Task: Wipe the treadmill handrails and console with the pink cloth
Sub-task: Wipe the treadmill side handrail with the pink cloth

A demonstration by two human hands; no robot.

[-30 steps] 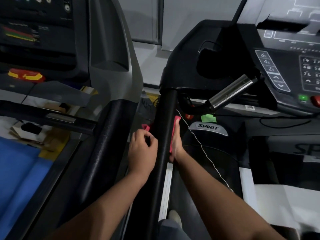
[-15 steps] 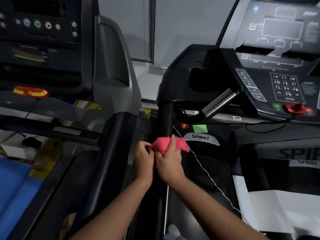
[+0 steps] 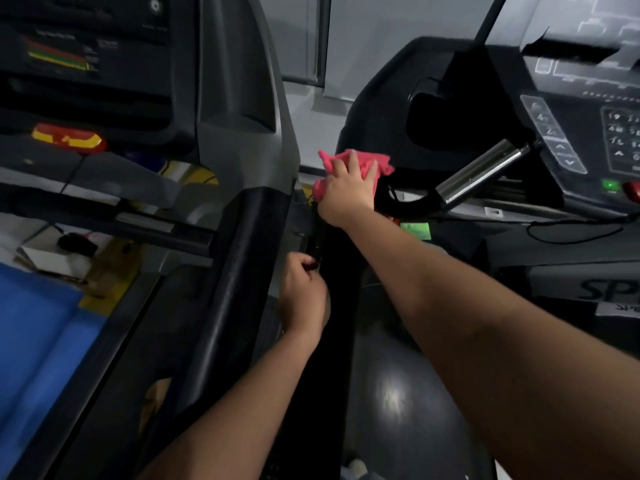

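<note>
The black treadmill handrail (image 3: 332,306) runs from 6 o'clock up to centre. At 3 o'clock sits the console (image 3: 571,133). The right hand (image 3: 346,192) presses the pink cloth (image 3: 356,161) flat-fingered at the handrail's top, centre; the left hand (image 3: 303,296), fingers curled, grips the handrail below.

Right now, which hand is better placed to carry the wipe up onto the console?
The right hand. It already presses the pink cloth flat at the top of the handrail, just below the console. The left hand sits lower beside the rail, curled, without cloth.
</note>
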